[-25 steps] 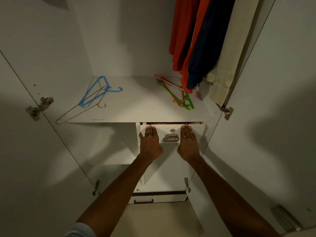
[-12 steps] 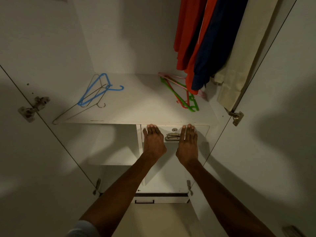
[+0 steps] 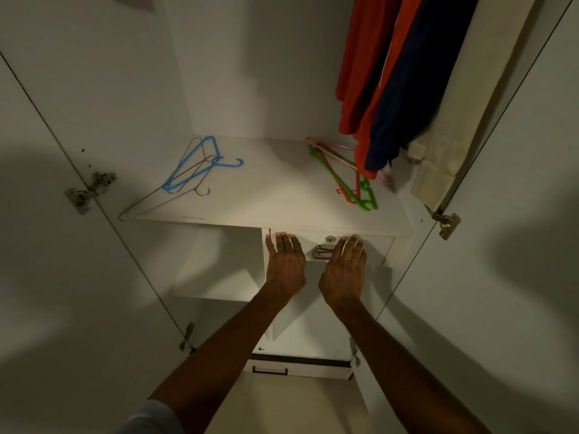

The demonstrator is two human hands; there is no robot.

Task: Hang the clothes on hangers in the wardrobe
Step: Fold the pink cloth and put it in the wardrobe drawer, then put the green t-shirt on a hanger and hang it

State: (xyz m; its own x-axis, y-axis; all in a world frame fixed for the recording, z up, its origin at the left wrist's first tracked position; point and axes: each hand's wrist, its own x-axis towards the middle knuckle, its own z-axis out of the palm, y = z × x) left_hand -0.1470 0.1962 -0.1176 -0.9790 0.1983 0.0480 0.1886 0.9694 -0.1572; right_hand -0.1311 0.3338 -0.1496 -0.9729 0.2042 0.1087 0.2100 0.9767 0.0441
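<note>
White wardrobe [image 3: 238,73]: hangers on shelf [image 3: 266,195] (loose); hands press drawer [image 3: 376,245].

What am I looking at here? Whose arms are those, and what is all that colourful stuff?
A person wears a camera on their head, so you see their own two arms. The left hand and right hand press flat, fingers straight, on a white drawer front with a metal handle. Neither holds anything. On the white wardrobe shelf lie a blue plastic hanger, a bare wire hanger, and green, red and pink hangers. Orange, navy and cream clothes hang above.
</note>
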